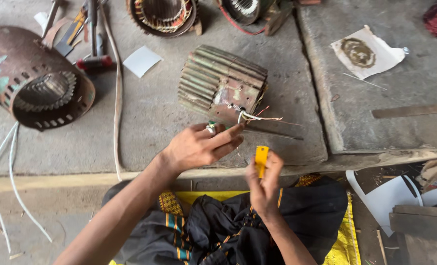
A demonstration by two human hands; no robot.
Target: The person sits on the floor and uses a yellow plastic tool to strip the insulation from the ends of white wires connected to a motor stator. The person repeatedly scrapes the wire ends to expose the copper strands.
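Observation:
A finned, green-grey motor stator (222,84) lies on the concrete floor in front of me, with a bundle of thin wire leads (257,117) coming out of its near end. My left hand (203,145) reaches to that end and pinches the leads between thumb and fingers. My right hand (263,182) is just below and to the right, shut on a small yellow utility knife (261,158) held upright. A thin metal rod (272,133) lies beside the stator's near edge.
A rusty perforated motor housing (34,81) lies at the left with white cables (2,172) trailing from it. Other wound stators (162,14) sit at the top. A raised concrete slab (400,88) with a stained paper is at the right. Tools and a white card (141,61) lie nearby.

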